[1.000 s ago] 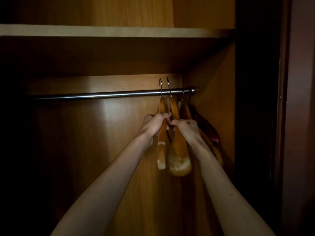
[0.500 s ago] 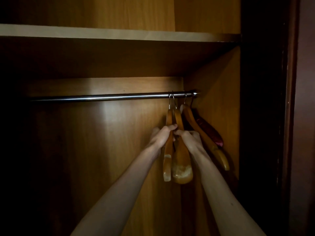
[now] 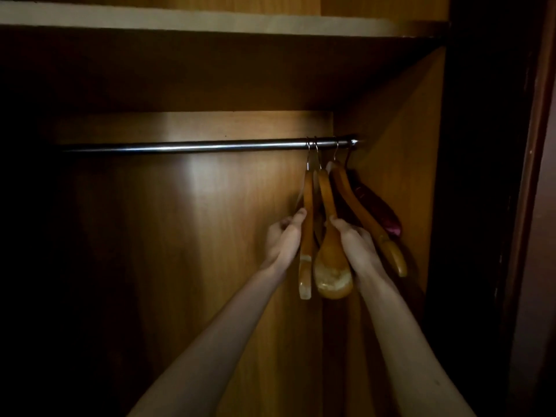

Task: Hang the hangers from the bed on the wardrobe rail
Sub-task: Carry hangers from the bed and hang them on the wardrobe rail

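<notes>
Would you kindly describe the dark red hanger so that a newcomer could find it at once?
Follow the metal rail to its right end by the wardrobe's side wall. Four hangers cluster there; the dark red hanger is the rightmost, closest to the wall. Its neighbours are all orange-brown wood.

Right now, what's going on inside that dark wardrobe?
A person is hanging wooden hangers on the metal rail. Two hangers already have their hooks over the rail near its right end. The left hand touches the thinner hanger, and the right hand holds the broad hanger beside it. Further right, another wooden hanger and a dark red one hang against the side wall.
</notes>
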A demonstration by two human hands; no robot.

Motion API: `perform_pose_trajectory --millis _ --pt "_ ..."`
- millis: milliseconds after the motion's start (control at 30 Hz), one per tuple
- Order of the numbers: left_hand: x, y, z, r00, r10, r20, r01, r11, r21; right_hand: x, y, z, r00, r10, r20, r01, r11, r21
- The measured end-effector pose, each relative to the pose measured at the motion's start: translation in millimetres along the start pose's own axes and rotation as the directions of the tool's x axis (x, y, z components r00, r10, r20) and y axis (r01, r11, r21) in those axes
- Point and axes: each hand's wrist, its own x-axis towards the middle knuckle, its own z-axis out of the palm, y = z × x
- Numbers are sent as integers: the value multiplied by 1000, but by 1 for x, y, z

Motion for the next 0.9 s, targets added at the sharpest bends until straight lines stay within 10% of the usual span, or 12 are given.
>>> perform_pose_trajectory --millis 300,467,700,900 --pt "-52 -97 -7 999 34 -29 -32 998 52 -44 97 -27 998 65 8 -64 988 -144" --pt "-94 -183 -11 965 -218 145 173 947 272 -76 188 -38 943 297 148 -202 867 -455" --pt "-155 -319 -23 782 -592 194 394 712 582 -129 316 -52 762 620 185 -344 631 -695" --pt "-200 -446 -48 467 -849 246 440 465 768 -190 418 -65 613 782 114 -384 421 -821"
